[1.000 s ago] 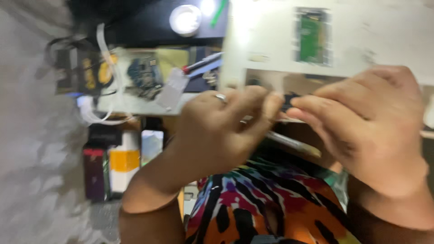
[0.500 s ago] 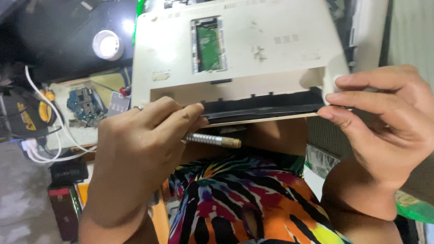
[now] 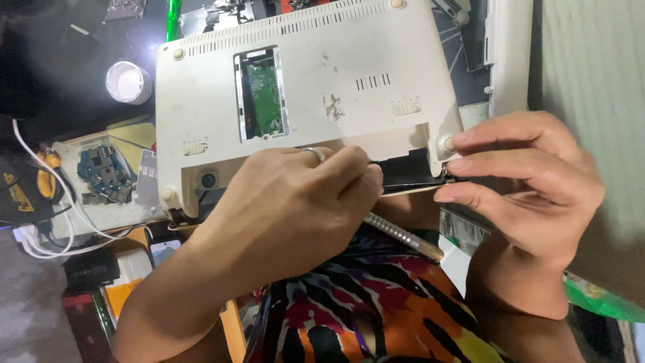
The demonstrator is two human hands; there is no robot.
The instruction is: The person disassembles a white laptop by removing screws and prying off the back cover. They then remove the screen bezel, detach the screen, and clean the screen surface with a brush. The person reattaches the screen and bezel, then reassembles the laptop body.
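Laptop (image 3: 336, 87), upside down across your lap, looks stiff but brittle plastic: keep your right hand (image 3: 531, 181) pinched on its near corner, left hand (image 3: 295, 202) closed around the metal-handled screwdriver (image 3: 403, 236) at the battery bay.

A small white label (image 3: 147, 176) lies beside the blue circuit board (image 3: 102, 169).

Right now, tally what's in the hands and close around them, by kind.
Hands: 2, left hand and right hand
White laptop shell: 1
Metal tool: 1
Loose circuit board: 1
White round lid: 1
White cable: 1
Total: 7
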